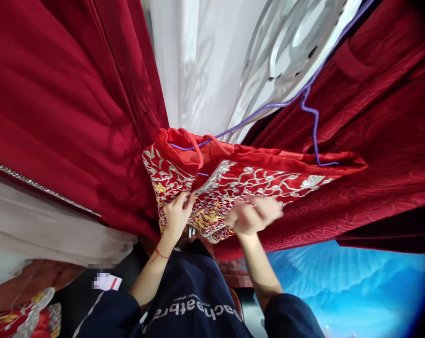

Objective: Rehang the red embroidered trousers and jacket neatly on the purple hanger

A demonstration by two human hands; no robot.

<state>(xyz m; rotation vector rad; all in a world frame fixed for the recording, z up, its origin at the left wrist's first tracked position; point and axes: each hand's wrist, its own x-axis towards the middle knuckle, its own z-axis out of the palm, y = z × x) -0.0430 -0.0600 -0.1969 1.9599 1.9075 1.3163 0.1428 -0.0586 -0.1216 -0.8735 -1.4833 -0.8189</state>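
Note:
A red garment with silver and gold embroidery (254,180) hangs on a purple hanger (314,126) in front of me. My left hand (177,213) pinches the embroidered front edge of that garment near its middle opening, fingers closed on the cloth. My right hand (253,215) is at the same edge a little to the right; it is smeared by motion, and its fingers look curled against the fabric. A red string bracelet sits on my left wrist.
Dark red dresses (68,108) hang on the left, one with a beaded trim, and another red embossed gown (381,117) on the right. White garments (205,61) in clear plastic hang behind. A blue cloth (339,281) lies low right. More embroidered red fabric (18,319) shows at bottom left.

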